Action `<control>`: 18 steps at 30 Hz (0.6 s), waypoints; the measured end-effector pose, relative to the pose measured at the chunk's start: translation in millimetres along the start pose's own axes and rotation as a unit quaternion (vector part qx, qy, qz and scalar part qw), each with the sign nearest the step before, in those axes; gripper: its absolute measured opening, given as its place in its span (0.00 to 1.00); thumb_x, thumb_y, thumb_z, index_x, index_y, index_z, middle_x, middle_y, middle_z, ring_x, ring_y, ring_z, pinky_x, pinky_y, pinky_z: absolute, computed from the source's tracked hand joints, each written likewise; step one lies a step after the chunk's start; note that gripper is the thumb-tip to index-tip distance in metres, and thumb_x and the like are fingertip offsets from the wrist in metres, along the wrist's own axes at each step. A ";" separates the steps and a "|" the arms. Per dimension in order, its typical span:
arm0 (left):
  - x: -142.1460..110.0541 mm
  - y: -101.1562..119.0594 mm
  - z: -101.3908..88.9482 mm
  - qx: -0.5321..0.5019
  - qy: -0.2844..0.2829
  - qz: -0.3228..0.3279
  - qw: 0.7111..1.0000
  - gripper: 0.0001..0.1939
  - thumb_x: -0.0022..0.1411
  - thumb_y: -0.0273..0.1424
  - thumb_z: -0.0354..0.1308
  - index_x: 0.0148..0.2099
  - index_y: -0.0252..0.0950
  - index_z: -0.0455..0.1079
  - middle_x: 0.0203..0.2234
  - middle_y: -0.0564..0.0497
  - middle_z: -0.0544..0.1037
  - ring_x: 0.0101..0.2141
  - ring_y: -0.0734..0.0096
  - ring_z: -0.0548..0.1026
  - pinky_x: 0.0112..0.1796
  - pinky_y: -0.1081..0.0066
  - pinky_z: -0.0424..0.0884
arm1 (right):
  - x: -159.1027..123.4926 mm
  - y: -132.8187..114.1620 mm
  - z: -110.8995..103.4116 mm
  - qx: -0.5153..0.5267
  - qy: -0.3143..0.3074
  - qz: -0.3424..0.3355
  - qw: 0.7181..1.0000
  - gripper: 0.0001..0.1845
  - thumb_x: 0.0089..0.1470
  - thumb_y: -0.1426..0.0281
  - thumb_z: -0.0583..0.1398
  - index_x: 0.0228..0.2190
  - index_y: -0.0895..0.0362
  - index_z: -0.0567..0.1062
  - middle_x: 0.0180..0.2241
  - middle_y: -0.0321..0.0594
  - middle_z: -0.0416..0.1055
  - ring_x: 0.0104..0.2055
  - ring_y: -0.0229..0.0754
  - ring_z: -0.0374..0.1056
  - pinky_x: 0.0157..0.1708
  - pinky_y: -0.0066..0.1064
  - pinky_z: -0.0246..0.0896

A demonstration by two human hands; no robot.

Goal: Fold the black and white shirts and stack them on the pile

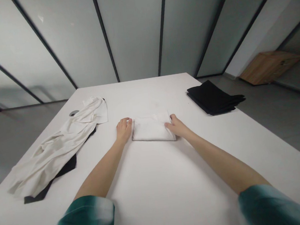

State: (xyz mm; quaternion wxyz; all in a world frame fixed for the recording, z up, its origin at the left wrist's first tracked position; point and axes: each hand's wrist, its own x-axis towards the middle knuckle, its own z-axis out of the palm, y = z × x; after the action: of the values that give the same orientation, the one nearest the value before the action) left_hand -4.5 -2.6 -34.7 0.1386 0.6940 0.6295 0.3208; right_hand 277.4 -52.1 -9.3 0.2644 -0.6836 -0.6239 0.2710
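A folded white cloth [152,128] is being shown at the centre of a white tabletop [137,90], with its edges lying between the two hands. The left hand [124,129] is being held with curled fingers against the cloth's left edge, while the right hand [175,126] is being laid with its fingers over the right edge; whether either edge is being pinched cannot be told. Green-and-white sleeves [81,223] are being seen at the near side. To the left, a crumpled white garment [60,150] is lying over a black garment [50,185]. To the right, a stack of folded black fabric [213,98] is resting near the tabletop's far edge. Beyond it, a wooden box [270,67] is standing on the grey floor [15,133], before frosted glass panels [133,28].
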 end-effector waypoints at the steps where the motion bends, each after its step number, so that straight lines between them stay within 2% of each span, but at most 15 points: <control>1: -0.1 -0.2 0.0 -0.001 0.000 0.003 1.000 0.21 0.70 0.38 0.41 0.52 0.35 0.71 0.52 0.39 0.76 0.54 0.55 0.72 0.57 0.55 0.63 | 0.4 0.7 -0.3 0.045 -0.002 0.000 0.999 0.21 0.54 0.65 0.57 0.49 0.57 0.64 0.43 0.49 0.75 0.44 0.49 0.72 0.42 0.35 0.66; 4: -0.5 -1.3 0.5 -0.006 0.002 0.005 1.000 0.21 0.70 0.39 0.41 0.52 0.35 0.71 0.51 0.40 0.77 0.54 0.57 0.72 0.57 0.57 0.64 | 1.7 1.9 0.4 0.164 -0.012 0.014 0.986 0.30 0.52 0.67 0.57 0.57 0.56 0.59 0.46 0.47 0.75 0.46 0.48 0.73 0.43 0.37 0.69; 7: -0.2 -2.8 1.2 -0.012 0.001 0.000 1.000 0.21 0.70 0.40 0.42 0.53 0.36 0.70 0.51 0.41 0.77 0.54 0.58 0.72 0.56 0.57 0.64 | 0.3 -0.7 -0.3 0.191 -0.017 0.023 0.981 0.40 0.51 0.69 0.57 0.65 0.53 0.52 0.54 0.48 0.72 0.48 0.47 0.73 0.44 0.38 0.70; 10: 0.7 -4.5 2.1 -0.021 0.000 -0.002 1.000 0.21 0.70 0.41 0.42 0.54 0.36 0.70 0.51 0.41 0.77 0.54 0.57 0.73 0.56 0.56 0.64 | -2.4 -5.4 -9.7 0.227 -0.044 0.012 0.973 0.46 0.51 0.70 0.56 0.68 0.51 0.48 0.58 0.47 0.69 0.49 0.46 0.73 0.45 0.37 0.71; 12: 1.1 -5.4 2.7 -0.024 0.000 -0.001 1.000 0.21 0.70 0.41 0.42 0.54 0.36 0.70 0.51 0.41 0.77 0.54 0.57 0.73 0.57 0.56 0.64 | -2.6 -6.4 -24.3 0.271 -0.057 0.007 0.961 0.44 0.51 0.69 0.56 0.68 0.51 0.51 0.56 0.46 0.72 0.46 0.46 0.74 0.43 0.37 0.71; 14: 1.4 -5.9 3.3 -0.024 -0.002 0.002 1.000 0.21 0.70 0.41 0.43 0.53 0.36 0.70 0.51 0.41 0.77 0.53 0.57 0.73 0.57 0.56 0.64 | -0.7 -3.8 -46.3 0.305 -0.038 -0.001 0.952 0.39 0.51 0.67 0.57 0.64 0.51 0.59 0.51 0.45 0.75 0.44 0.46 0.74 0.41 0.37 0.71; 16: 1.5 -5.9 3.9 -0.023 -0.005 0.006 1.000 0.21 0.70 0.41 0.43 0.53 0.36 0.70 0.51 0.41 0.78 0.53 0.57 0.73 0.57 0.56 0.64 | 2.3 3.1 -74.3 0.331 0.020 -0.015 0.943 0.32 0.50 0.65 0.58 0.58 0.51 0.66 0.47 0.44 0.76 0.42 0.47 0.74 0.38 0.38 0.71; 18: 1.4 -5.6 4.3 -0.019 -0.008 0.008 1.000 0.21 0.70 0.40 0.44 0.54 0.35 0.69 0.51 0.40 0.77 0.54 0.56 0.73 0.56 0.55 0.64 | 4.7 13.0 -105.1 0.351 0.109 -0.035 0.929 0.27 0.49 0.65 0.59 0.53 0.50 0.70 0.45 0.43 0.75 0.40 0.46 0.74 0.34 0.37 0.70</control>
State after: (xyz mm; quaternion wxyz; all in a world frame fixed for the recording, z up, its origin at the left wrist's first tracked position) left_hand -6.2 0.6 -40.9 0.1542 0.6989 0.6162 0.3286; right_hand 360.5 -50.9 56.4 0.5630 -0.5500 -0.4800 0.3875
